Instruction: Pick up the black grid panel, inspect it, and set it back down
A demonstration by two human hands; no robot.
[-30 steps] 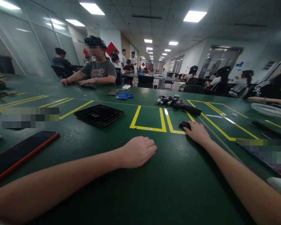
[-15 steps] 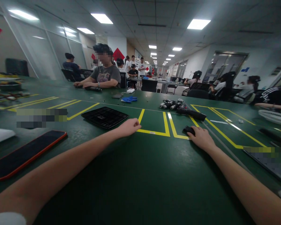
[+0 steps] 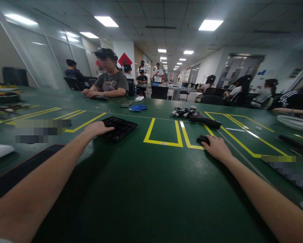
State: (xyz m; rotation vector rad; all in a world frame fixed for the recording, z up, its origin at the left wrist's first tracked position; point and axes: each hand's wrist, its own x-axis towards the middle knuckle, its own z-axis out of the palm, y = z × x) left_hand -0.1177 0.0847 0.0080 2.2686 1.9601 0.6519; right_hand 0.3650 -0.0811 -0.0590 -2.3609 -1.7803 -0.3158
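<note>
My left hand (image 3: 97,129) is stretched far forward, fingers flat on the near edge of a black gridded tray (image 3: 119,127) that lies on the green table (image 3: 151,189). My right hand (image 3: 217,148) rests on the table with its fingertips on a small black object (image 3: 203,138) at the corner of a yellow-taped box (image 3: 163,132). The fingers curl over that object; I cannot see whether they grip it.
A heap of small metal parts (image 3: 183,112) and a long black tool (image 3: 205,122) lie behind the yellow box. A dark phone (image 3: 17,172) sits at my left, blue gloves (image 3: 137,107) farther back. A person in a grey shirt (image 3: 111,82) sits across the table; others work behind.
My left hand has gone from a loose fist near me, forward and to the left, onto the black tray. My right hand has stayed on the small black object.
</note>
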